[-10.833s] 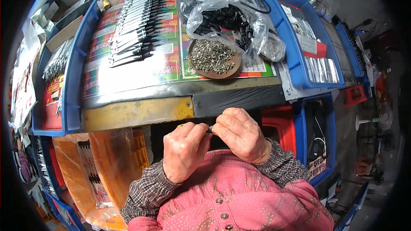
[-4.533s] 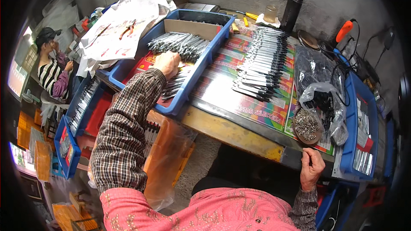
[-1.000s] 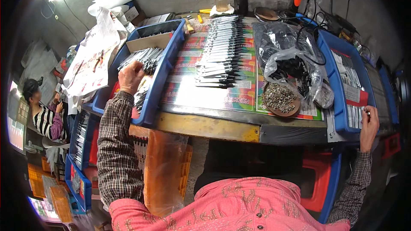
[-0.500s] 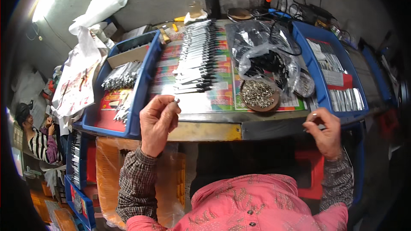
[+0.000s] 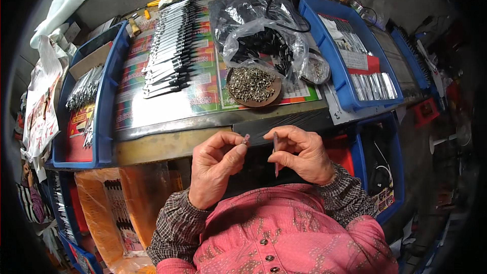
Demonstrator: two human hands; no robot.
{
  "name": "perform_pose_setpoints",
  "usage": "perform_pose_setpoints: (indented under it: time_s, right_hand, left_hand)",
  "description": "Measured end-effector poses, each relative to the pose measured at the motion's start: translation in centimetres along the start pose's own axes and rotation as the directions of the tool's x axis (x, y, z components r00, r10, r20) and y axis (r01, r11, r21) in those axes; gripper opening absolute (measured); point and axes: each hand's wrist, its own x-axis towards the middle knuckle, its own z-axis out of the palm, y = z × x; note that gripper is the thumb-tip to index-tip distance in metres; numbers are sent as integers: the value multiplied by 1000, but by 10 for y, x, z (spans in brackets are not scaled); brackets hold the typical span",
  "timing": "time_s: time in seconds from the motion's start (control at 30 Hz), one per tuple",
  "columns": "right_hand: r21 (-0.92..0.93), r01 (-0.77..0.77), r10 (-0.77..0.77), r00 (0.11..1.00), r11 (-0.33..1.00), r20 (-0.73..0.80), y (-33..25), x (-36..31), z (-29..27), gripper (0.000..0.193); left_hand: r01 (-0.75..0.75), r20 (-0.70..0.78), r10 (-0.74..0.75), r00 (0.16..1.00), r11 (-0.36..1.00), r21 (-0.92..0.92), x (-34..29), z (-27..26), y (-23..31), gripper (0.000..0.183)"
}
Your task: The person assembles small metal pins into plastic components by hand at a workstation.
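My left hand (image 5: 215, 167) is closed in a pinch on a small shiny metal piece (image 5: 246, 139). Close beside it, my right hand (image 5: 303, 155) grips a slender pointed rod (image 5: 276, 156) upright between thumb and fingertips; its exact kind is unclear. A small gap separates the two hands, which are in front of the table edge above my lap. Beyond them on the table stands a round bowl (image 5: 274, 96) heaped with small metal pieces (image 5: 249, 84). A long row of silver pens (image 5: 170, 45) with black ends lies to its left.
An open clear bag (image 5: 253, 45) of black parts sits behind the bowl. Blue trays (image 5: 109, 96) with pen parts stand at left, and another blue tray (image 5: 350, 91) at right. The wooden table edge (image 5: 172, 144) runs before me; orange crates (image 5: 96, 208) are below.
My view has turned to the right. Both hands have come together in front of me, off the table's edge. The slender rod now shows plainly in my right hand.
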Motion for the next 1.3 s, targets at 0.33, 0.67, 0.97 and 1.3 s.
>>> perform_pose_setpoints:
  time_s: [0.33, 0.67, 0.97, 1.3]
  right_hand:
    - [-134, 75, -77, 997, 988, -10, 9, -9, 12, 41]
    - [-89, 110, -118, 989, 990, -86, 14, -10, 23, 40]
    - [-124, 83, -93, 993, 989, -75, 14, -11, 24, 40]
    - [-179, 53, -66, 995, 983, -71, 12, -10, 24, 45]
  left_hand:
    - [-39, 28, 37, 999, 996, 76, -2, 15, -20, 11]
    - [-59, 4, 59, 998, 998, -7, -2, 17, -29, 14]
    - [-64, -1, 64, 998, 996, -56, -3, 16, -32, 13]
    - [-21, 16, 22, 1000, 998, -63, 0, 12, -34, 12]
